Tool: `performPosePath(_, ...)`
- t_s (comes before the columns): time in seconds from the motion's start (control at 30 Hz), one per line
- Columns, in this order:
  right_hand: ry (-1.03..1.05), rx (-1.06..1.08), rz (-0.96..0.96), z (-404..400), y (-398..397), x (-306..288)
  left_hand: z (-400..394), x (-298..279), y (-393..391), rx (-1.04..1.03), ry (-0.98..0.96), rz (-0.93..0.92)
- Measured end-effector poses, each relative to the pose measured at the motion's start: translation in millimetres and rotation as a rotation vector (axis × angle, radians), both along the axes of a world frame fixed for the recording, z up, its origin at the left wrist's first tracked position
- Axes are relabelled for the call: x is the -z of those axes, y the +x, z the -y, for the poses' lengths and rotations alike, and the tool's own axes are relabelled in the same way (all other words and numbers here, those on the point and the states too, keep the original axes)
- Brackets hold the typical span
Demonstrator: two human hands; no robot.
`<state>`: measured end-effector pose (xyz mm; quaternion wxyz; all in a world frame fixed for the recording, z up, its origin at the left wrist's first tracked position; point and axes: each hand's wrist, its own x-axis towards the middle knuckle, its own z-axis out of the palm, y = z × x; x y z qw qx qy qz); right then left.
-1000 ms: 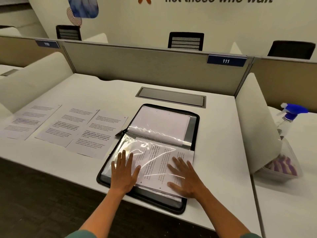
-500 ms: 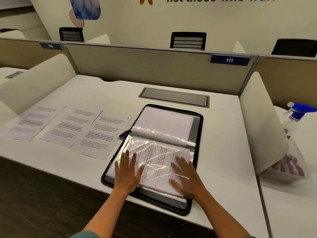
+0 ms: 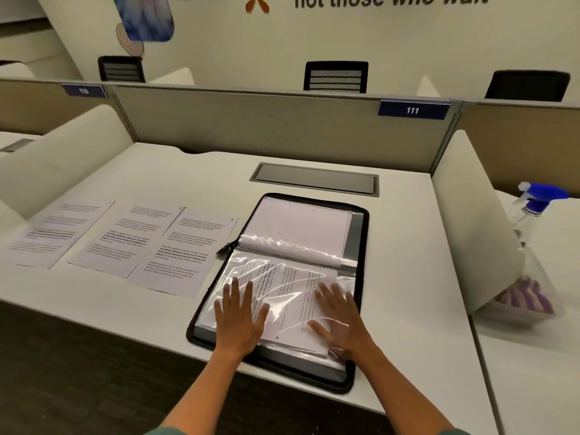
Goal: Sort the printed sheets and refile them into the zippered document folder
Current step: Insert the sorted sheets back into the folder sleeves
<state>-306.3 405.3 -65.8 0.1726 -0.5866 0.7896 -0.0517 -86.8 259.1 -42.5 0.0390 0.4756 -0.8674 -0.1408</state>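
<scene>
Far out to the left of the fingers, three printed sheets (image 3: 125,240) lie side by side on the desk (image 3: 408,277), the nearest of them just beside the folder's left edge and well clear of either hand; these look to be the ones not yet refiled. The zippered document folder (image 3: 357,381) lies open flat, its zipper pull (image 3: 225,248) sticking out at the spine on the left. The left hand (image 3: 240,321) rests palm down on the near clear sleeve (image 3: 282,296), fingers (image 3: 232,291) straight and slightly spread, holding nothing, with their tips pointing toward the spine. Between the two hands the plastic is wrinkled and glaring over a printed page (image 3: 292,287) already inside it. The right hand (image 3: 340,321) lies flat too, its fingers fanned wider, near the sleeve's right edge. The step looks like smoothing the filed page, and it would go best with both palms kept flat, stroking outward from the middle toward the open edge so trapped air and creases leave without buckling the paper. Light, even pressure should do; the sleeve is thin and slippery, so a dragging fingertip could ruck it up. To the right of the fingers, beyond the divider (image 3: 470,233), stands a spray bottle (image 3: 533,205).
</scene>
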Motion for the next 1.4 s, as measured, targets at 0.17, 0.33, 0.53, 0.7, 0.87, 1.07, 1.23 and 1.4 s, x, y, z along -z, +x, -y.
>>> performPosePath(0.17,-0.145,0.130,0.026,-27.3,1.5,4.4,-6.9,-6.1,-10.3,-0.206,0.076,0.059)
performPosePath(0.33,-0.163,0.072,0.035,-26.4,2.6,1.9,-12.7,2.9,-10.0,-0.282,0.134,0.098)
performPosePath(0.53,-0.177,0.235,0.099,-28.5,5.4,-0.8,-10.9,10.7,-12.3,-0.299,0.154,0.080)
performPosePath(0.7,-0.396,0.478,0.171,-43.5,-2.4,-0.5,-7.6,8.6,-21.5,-0.273,0.146,0.050)
performPosePath(0.87,-0.535,0.407,0.182,-46.8,-2.9,-16.5,-6.5,4.0,-27.5,-0.236,0.131,0.021)
performPosePath(1.07,0.042,0.016,0.018,-53.7,2.8,-26.3,-7.3,2.3,-31.8,-0.170,0.177,-0.073)
performPosePath(1.23,0.091,0.023,0.013,-49.8,3.1,-31.8,-7.2,4.7,-26.1,-0.136,0.148,-0.051)
performPosePath(1.4,-0.092,0.018,-0.008,-49.0,3.9,-24.9,-8.0,8.0,-14.4,-0.073,0.072,-0.071)
